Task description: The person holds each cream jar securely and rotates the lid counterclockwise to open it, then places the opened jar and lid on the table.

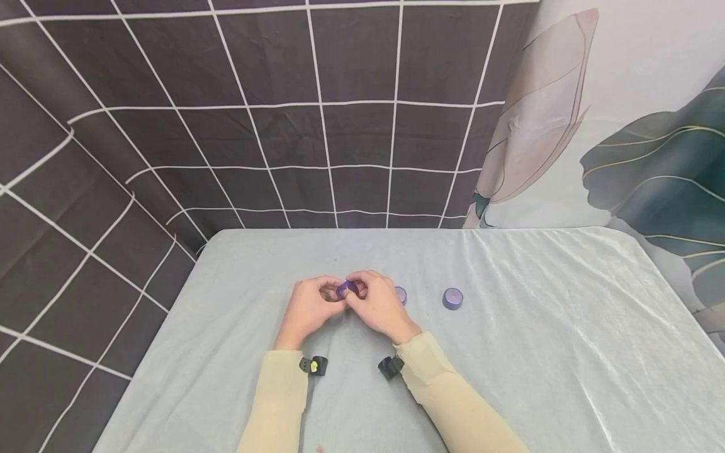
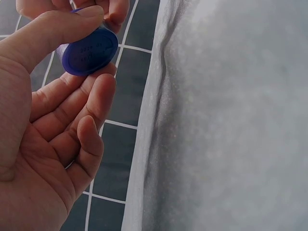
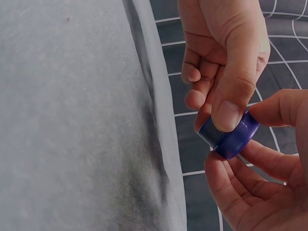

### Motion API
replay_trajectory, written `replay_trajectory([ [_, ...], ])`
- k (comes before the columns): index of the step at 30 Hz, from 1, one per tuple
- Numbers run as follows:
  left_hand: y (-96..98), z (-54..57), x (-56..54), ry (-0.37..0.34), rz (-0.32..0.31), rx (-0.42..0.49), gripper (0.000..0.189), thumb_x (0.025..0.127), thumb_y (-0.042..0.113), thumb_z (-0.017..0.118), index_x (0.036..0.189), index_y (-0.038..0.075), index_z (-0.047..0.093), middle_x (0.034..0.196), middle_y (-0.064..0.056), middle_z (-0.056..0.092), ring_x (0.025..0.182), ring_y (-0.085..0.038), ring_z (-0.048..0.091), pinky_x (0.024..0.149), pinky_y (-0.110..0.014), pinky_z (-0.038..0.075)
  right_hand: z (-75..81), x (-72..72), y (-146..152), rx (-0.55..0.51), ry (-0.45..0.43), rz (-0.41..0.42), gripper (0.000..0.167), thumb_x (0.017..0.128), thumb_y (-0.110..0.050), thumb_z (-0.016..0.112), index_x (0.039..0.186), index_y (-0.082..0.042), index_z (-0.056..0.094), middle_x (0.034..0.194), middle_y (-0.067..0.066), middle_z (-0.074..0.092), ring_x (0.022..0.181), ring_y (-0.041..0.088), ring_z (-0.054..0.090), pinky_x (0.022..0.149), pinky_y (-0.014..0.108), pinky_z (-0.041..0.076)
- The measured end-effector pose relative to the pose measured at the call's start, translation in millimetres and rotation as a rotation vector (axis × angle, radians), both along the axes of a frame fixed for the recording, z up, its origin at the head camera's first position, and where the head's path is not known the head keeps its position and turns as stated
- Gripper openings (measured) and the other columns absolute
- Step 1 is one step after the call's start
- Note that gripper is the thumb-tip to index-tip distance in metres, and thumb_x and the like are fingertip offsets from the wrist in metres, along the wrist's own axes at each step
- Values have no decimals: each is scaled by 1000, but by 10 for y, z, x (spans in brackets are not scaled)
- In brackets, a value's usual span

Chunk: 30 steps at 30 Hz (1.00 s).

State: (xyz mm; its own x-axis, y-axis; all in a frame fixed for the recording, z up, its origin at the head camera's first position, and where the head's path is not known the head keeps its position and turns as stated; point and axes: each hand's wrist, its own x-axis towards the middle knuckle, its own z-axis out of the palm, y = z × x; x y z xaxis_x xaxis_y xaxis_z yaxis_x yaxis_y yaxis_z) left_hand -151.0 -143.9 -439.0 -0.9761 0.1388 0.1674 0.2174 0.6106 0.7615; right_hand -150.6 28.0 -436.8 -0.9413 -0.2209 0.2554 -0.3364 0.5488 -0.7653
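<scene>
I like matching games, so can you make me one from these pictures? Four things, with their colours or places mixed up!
1. Sleeves
2. Straps
3. Sheet
4. Held piece

A. purple, between left hand and right hand
B. pale grey, under the hands
C. beige
D. mostly black, at the wrists

Right pairs: 1-C, 2-D, 3-B, 4-A

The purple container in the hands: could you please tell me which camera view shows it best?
The right wrist view: the purple container shows large there, side-on, though partly covered. The left wrist view mainly shows its flat end with faint print; the head view shows it small and mostly hidden.
</scene>
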Motion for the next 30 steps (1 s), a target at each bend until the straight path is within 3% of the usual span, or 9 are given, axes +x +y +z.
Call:
replay_trajectory([
  [20, 9, 10, -2, 4, 10, -17, 32, 75, 21, 86, 101, 6, 76, 78, 4, 72, 69, -7, 64, 68, -31, 54, 6, 4, -1, 2, 1, 21, 31, 87, -15, 67, 115, -3, 70, 100, 6, 68, 87, 17, 65, 81, 33, 53],
  [30, 4, 7, -5, 15, 3, 7, 32, 74, 20, 87, 101, 6, 76, 83, 4, 74, 72, -7, 67, 69, -31, 55, 6, 12, -14, -45, -26, 33, 38, 93, -27, 69, 121, -2, 66, 107, 10, 67, 89, 19, 69, 82, 35, 55],
])
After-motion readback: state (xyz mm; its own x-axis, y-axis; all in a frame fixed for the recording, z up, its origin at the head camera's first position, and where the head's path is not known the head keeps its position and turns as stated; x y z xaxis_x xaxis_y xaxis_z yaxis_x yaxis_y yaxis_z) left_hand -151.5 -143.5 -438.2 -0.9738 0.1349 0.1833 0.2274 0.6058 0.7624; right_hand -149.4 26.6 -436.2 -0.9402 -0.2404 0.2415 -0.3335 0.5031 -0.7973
